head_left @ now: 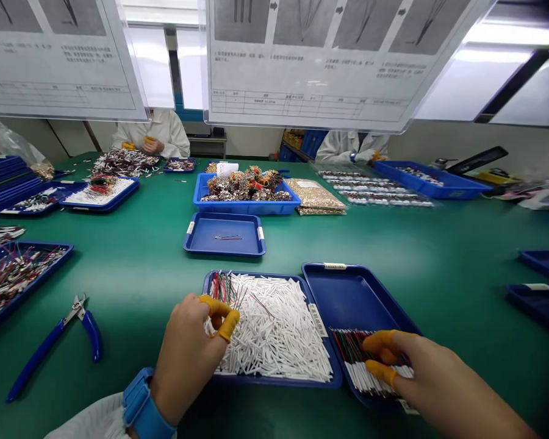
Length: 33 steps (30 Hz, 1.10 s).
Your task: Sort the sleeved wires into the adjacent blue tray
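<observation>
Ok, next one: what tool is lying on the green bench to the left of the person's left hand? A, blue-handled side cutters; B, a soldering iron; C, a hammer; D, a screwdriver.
A. The blue-handled side cutters lie on the green bench, with their metal jaws pointing up and to the right, to the left of the person's left hand.

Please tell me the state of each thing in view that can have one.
Left hand, finger cots on, curled at the coloured wire ends.
Right hand, finger cots on, resting on wires in right tray.
Left tray, heaped with white-sleeved wires.
Blue-handled side cutters, open, lying down.
Small blue tray ahead, holding few wires.
</observation>
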### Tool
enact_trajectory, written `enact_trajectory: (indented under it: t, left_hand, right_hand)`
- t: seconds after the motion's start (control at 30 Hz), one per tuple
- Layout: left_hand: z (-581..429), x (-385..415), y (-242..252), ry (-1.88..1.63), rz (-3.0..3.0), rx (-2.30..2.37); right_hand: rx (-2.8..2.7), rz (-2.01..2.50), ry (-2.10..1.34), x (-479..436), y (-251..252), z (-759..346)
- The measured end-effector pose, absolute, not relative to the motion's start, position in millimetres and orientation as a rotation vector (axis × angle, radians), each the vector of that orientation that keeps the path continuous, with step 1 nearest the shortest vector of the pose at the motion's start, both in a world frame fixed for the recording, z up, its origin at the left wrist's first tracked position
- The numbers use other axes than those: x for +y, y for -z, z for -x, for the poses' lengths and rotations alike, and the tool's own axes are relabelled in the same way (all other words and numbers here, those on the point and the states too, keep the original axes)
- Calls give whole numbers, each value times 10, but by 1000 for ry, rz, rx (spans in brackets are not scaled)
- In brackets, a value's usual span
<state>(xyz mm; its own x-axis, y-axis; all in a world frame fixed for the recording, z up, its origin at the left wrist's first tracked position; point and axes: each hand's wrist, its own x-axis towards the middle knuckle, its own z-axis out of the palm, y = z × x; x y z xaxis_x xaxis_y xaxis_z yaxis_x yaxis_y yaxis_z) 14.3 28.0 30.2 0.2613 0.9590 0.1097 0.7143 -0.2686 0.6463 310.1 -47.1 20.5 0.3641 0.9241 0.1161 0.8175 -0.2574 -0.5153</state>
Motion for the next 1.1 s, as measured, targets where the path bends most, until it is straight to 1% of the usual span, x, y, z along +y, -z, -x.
enact_trajectory:
  t: [0.1, 0.17, 0.3, 0.4, 0.57, 0.67, 0.83, 1.1]
  left_hand:
    - [-111, 281, -245, -778, -1941, 1439]
    - [-99, 276, -210, -816, -1869, 1373]
    - [-106, 259, -198, -863, -1777, 1270]
    - [-119, 244, -206, -875, -1795, 1199]
    - [-94, 220, -171, -861, -1879, 1193]
    - [-60, 191, -138, -815, -2009, 1241]
    - [-57, 121, -67, -793, -2110, 1169]
    - [-95, 103, -29, -945, -2001, 1102]
  right_hand:
    - [-1553, 2202, -417, -493, -218, -3137]
    - [-1518, 2153, -463, -481, -237, -3088]
    - [-1484, 1822, -781, -356, -310, -2640]
    - [-1552, 1648, -893, -182, -368, -2156]
    - [-1432, 1466, -902, 51, -358, -1761]
    - [-1332, 1435, -949, 74, -309, -1781]
    - [-1221, 1396, -1001, 34, -263, -1855]
    - [-1190, 1448, -828, -18, -48, -1936]
